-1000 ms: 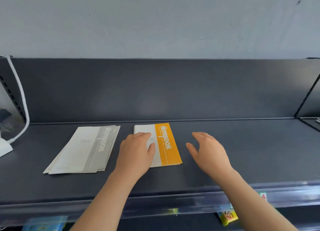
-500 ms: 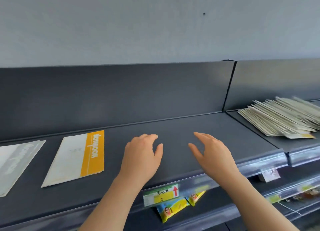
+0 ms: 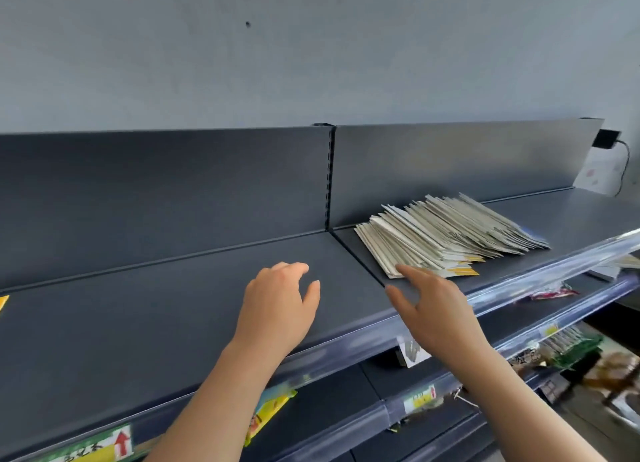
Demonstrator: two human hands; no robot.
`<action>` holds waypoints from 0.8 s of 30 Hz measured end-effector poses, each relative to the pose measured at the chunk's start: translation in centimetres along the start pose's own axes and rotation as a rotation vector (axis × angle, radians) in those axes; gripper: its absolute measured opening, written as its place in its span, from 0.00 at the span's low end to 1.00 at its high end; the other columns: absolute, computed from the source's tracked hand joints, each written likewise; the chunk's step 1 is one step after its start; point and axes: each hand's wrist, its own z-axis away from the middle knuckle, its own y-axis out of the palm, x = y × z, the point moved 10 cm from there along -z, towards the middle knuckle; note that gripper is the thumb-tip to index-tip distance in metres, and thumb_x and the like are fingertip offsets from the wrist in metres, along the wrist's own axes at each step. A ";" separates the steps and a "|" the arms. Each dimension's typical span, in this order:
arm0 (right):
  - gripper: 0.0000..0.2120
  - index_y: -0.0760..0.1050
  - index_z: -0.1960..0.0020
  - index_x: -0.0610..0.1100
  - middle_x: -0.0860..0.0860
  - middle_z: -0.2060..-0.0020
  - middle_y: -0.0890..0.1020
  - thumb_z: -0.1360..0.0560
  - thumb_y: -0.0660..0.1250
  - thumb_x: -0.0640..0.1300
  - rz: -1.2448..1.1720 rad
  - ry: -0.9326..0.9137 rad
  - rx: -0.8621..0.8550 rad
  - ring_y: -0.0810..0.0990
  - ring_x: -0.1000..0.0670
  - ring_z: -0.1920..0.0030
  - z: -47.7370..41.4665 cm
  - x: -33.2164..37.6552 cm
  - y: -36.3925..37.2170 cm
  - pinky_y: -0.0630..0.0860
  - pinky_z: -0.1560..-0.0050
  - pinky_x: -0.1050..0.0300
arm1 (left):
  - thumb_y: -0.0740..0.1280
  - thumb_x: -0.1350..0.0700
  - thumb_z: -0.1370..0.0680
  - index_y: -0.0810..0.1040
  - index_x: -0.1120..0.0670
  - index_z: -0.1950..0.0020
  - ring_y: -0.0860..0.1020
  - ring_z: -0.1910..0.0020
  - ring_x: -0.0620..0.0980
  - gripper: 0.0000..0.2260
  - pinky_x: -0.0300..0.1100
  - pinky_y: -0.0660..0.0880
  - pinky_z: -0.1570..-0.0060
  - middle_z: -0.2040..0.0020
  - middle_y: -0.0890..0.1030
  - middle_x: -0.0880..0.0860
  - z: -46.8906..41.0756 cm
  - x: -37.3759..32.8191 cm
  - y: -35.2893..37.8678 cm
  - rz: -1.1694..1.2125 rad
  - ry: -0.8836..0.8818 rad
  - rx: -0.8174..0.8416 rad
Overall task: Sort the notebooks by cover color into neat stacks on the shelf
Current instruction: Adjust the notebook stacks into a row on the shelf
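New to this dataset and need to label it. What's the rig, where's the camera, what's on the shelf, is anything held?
There is no machine here: a person works with two bare hands. The view comes from one wide-angle camera worn on the person's head, looking forward and down. The left hand hangs over a bare stretch of the dark shelf, fingers loosely curled. The right hand reaches with straight fingers to the near corner of a fanned, untidy pile of notebooks; I cannot tell whether it touches. Neither hand holds anything. A yellow corner shows at the left edge, and snack packets lie on the level below.
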 end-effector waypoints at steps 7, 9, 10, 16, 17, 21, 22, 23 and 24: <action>0.23 0.69 0.30 0.47 0.52 0.33 0.72 0.22 0.61 0.54 0.001 0.065 -0.045 0.70 0.52 0.33 -4.0 -7.4 -2.3 0.66 0.37 0.59 | 0.60 0.48 0.20 0.73 0.51 0.32 0.72 0.38 0.50 0.18 0.44 0.67 0.37 0.36 0.76 0.48 -4.9 -6.0 5.1 0.017 0.068 0.029; 0.23 0.68 0.30 0.48 0.53 0.32 0.72 0.22 0.60 0.55 0.013 0.077 -0.053 0.70 0.51 0.33 -5.6 -9.1 -2.8 0.67 0.38 0.58 | 0.60 0.48 0.20 0.74 0.52 0.33 0.72 0.39 0.50 0.17 0.45 0.68 0.38 0.39 0.77 0.49 -6.6 -7.5 6.5 0.031 0.092 0.030; 0.23 0.68 0.30 0.48 0.53 0.32 0.72 0.22 0.60 0.55 0.017 0.081 -0.061 0.71 0.50 0.35 -6.5 -9.9 -3.1 0.67 0.39 0.58 | 0.61 0.48 0.20 0.76 0.53 0.36 0.73 0.41 0.50 0.16 0.45 0.69 0.40 0.42 0.79 0.49 -7.5 -8.3 7.2 0.041 0.103 0.032; 0.22 0.70 0.31 0.48 0.54 0.34 0.74 0.23 0.61 0.54 0.038 0.112 -0.106 0.73 0.51 0.36 -11.9 -14.7 -4.5 0.68 0.41 0.59 | 0.60 0.49 0.20 0.78 0.56 0.42 0.75 0.45 0.52 0.15 0.48 0.72 0.44 0.46 0.79 0.51 -13.0 -12.5 10.9 0.042 0.144 0.037; 0.21 0.70 0.32 0.48 0.54 0.34 0.74 0.23 0.61 0.54 0.043 0.116 -0.114 0.75 0.50 0.38 -12.6 -15.5 -4.8 0.69 0.43 0.59 | 0.60 0.49 0.20 0.78 0.56 0.42 0.74 0.44 0.52 0.15 0.48 0.72 0.44 0.46 0.79 0.51 -13.9 -13.1 11.4 0.046 0.147 0.042; 0.21 0.70 0.32 0.48 0.53 0.34 0.74 0.23 0.61 0.54 0.032 0.135 -0.113 0.74 0.50 0.36 -15.4 -18.9 -5.5 0.69 0.41 0.57 | 0.60 0.49 0.20 0.77 0.54 0.40 0.74 0.42 0.52 0.15 0.49 0.71 0.43 0.44 0.79 0.50 -16.6 -15.8 13.6 0.055 0.174 0.056; 0.22 0.70 0.32 0.48 0.53 0.34 0.74 0.23 0.61 0.54 0.030 0.139 -0.111 0.73 0.50 0.35 -16.1 -19.9 -5.6 0.68 0.40 0.57 | 0.60 0.49 0.21 0.78 0.55 0.41 0.74 0.43 0.53 0.15 0.49 0.71 0.43 0.45 0.79 0.51 -17.2 -16.5 14.3 0.048 0.178 0.056; 0.22 0.70 0.32 0.48 0.53 0.34 0.74 0.23 0.61 0.55 0.028 0.140 -0.106 0.72 0.50 0.35 -16.7 -20.9 -5.6 0.68 0.39 0.56 | 0.60 0.49 0.21 0.78 0.56 0.42 0.74 0.44 0.53 0.15 0.49 0.71 0.43 0.46 0.79 0.51 -17.9 -17.1 15.0 0.038 0.181 0.053; 0.22 0.70 0.32 0.48 0.53 0.34 0.74 0.23 0.61 0.54 0.025 0.141 -0.101 0.73 0.50 0.35 -17.5 -21.9 -5.7 0.68 0.39 0.56 | 0.61 0.49 0.21 0.78 0.57 0.43 0.75 0.44 0.54 0.15 0.49 0.71 0.44 0.46 0.80 0.52 -18.5 -17.7 15.8 0.027 0.179 0.052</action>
